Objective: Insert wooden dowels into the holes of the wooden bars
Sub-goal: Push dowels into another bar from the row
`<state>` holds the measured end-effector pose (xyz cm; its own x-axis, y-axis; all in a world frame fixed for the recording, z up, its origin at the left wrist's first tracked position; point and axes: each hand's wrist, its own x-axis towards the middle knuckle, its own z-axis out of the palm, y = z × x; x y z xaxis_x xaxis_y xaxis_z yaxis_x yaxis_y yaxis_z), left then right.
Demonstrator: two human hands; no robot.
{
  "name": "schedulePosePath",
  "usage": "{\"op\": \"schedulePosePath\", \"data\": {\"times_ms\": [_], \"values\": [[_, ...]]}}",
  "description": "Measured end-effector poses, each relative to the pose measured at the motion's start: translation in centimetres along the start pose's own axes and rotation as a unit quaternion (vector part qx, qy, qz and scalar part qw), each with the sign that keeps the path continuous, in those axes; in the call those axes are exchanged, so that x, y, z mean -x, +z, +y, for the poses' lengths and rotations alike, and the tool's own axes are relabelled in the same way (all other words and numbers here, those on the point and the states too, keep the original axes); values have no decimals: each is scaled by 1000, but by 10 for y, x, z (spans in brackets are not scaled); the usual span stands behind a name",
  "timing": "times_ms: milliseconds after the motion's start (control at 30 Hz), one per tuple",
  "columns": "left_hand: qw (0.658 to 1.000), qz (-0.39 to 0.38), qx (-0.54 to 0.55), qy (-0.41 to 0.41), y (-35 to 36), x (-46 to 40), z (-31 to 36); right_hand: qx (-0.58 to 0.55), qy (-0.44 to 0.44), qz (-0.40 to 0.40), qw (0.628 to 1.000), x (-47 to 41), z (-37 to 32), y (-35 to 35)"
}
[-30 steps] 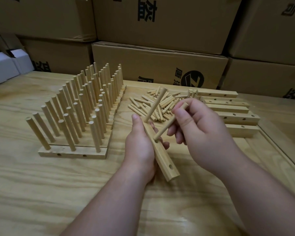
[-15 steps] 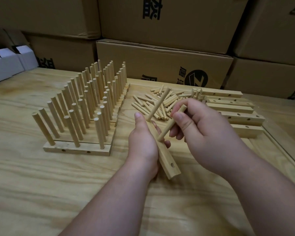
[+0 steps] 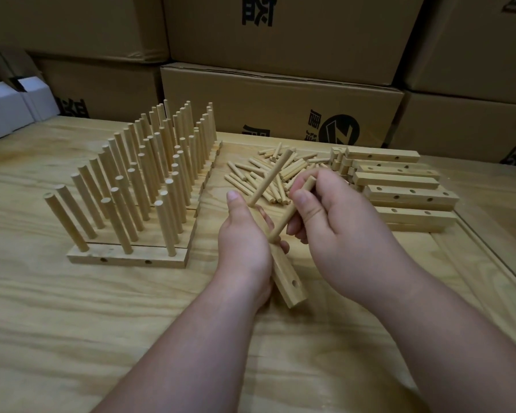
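Observation:
My left hand (image 3: pixel 243 236) grips a wooden bar (image 3: pixel 288 281) tilted over the table, its near end with one open hole pointing toward me. One dowel (image 3: pixel 273 175) stands in the bar's far hole, leaning up and right. My right hand (image 3: pixel 337 216) pinches a second dowel (image 3: pixel 292 211) between thumb and fingers, its lower tip at the bar's middle, just by my left fingers. Whether that tip sits in a hole is hidden.
Finished bars bristling with upright dowels (image 3: pixel 137 186) stand in rows at the left. A pile of loose dowels (image 3: pixel 265 174) lies behind my hands. Empty bars (image 3: pixel 399 192) are stacked at the right. Cardboard boxes (image 3: pixel 280 111) wall the back; white boxes (image 3: pixel 9 111) sit far left.
The view has shifted slightly. My right hand has kept the second dowel at the bar's middle, its tip lowering a little toward the bar. The left hand holds the bar still.

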<state>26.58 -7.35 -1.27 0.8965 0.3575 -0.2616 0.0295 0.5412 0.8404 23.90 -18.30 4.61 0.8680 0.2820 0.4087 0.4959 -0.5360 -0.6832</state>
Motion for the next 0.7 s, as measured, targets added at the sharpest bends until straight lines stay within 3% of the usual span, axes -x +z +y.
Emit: {"op": "schedulePosePath", "data": {"times_ms": [367, 467, 567, 700], "values": [[999, 10, 40, 8, 1, 1, 2, -92, -21, 26, 995, 2, 9, 8], [999, 1, 31, -13, -1, 2, 4, -166, 5, 93, 982, 1, 21, 7], [998, -3, 49, -37, -3, 3, 6, -33, 14, 116, 993, -3, 43, 7], [997, -4, 77, -26, -1, 3, 7, 189, 56, -71, 978, -5, 66, 13]]}}
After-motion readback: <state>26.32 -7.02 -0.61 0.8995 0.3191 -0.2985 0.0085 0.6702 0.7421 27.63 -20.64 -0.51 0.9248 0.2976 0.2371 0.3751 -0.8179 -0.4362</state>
